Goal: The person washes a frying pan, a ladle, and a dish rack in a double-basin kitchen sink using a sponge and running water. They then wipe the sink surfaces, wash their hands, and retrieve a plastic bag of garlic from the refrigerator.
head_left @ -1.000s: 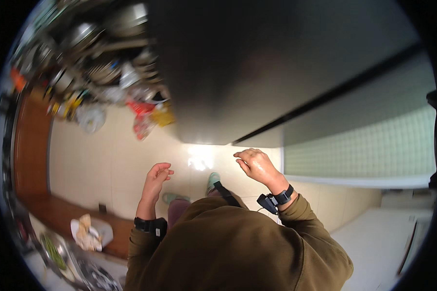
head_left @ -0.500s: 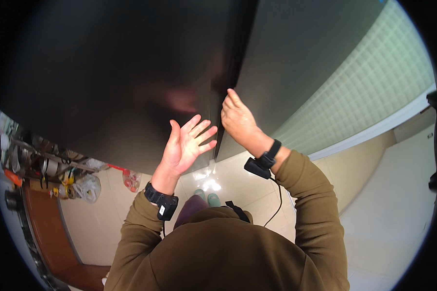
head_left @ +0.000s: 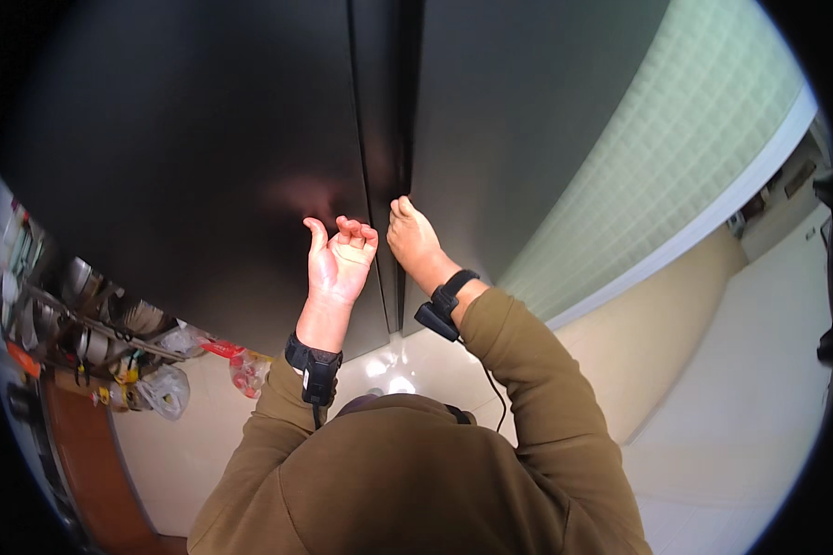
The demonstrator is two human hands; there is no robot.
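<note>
In front of me stands a tall dark two-door cabinet, much like a fridge, with a smooth left door (head_left: pixel 204 176) and a greyer right door (head_left: pixel 518 102). Between them runs an upright seam with a dark groove (head_left: pixel 409 102). My right hand (head_left: pixel 415 242) is at this groove, its fingers together and bent at the right door's edge; its fingertips are partly hidden. Just left of the seam, my left hand (head_left: pixel 338 264) is held palm up with nothing in it. Its thumb stands out and its fingers are loosely curled, apart from the left door.
To the right is a pale green checked panel (head_left: pixel 685 139) with a white edge. At the left, a rack (head_left: pixel 93 319) holds pots and kitchenware, with plastic bags (head_left: pixel 167 390) beside it. Each wrist wears a black strapped device (head_left: pixel 317 370) with a cable. Below lies a pale tiled floor (head_left: pixel 204 453).
My right hand has shifted left and slightly down along with the groove in view. My left hand's spread fingers have curled in. The view has turned, bringing the seam further left.
</note>
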